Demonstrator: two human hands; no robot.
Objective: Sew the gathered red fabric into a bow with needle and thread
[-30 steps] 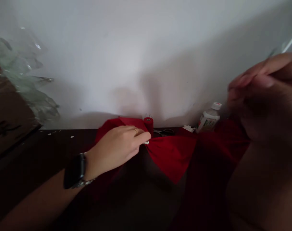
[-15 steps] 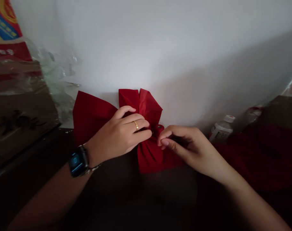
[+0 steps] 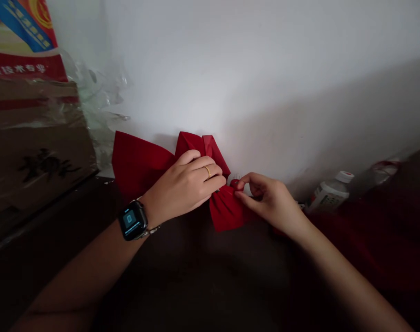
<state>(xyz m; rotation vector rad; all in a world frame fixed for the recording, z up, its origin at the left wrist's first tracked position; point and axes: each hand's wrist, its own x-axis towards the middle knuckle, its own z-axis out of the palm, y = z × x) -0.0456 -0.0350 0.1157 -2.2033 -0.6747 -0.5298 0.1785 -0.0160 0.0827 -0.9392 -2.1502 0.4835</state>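
Two bare hands close in on one red fabric bow (image 3: 225, 213), gathered at its middle. Nearest comes the smartwatch (image 3: 133, 220) on the left wrist, screen lit, and beyond it the left hand (image 3: 191, 184), fingers curled down over the bow's knot, gripping it. Right hand (image 3: 270, 196) now: thumb and forefinger bent towards each other beside the lower loop; whether they pinch anything fine, one cannot tell. The bow's long axis runs roughly left to right; its knot lies left of the right fingertips and directly under the left hand, clearly the nearer one. Just behind sits the red thread spool (image 3: 234, 183), then the white-capped bottle (image 3: 330, 191) further right, by the pale wall (image 3: 265, 69). And the change: a second ago that right hand was high at the upper right; now it's down alongside the fabric.
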